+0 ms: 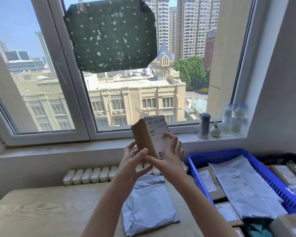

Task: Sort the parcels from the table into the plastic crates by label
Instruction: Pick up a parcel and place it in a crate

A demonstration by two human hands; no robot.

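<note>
Cardboard parcel (143,137) gripped at its lower edges by left hand (132,161) and right hand (169,156), above table (41,211).

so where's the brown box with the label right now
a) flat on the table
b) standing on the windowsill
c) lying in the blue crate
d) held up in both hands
d: the brown box is lifted clear of the table, with the left hand gripping its lower end and the right hand holding it, fingers on the labelled face.
</note>
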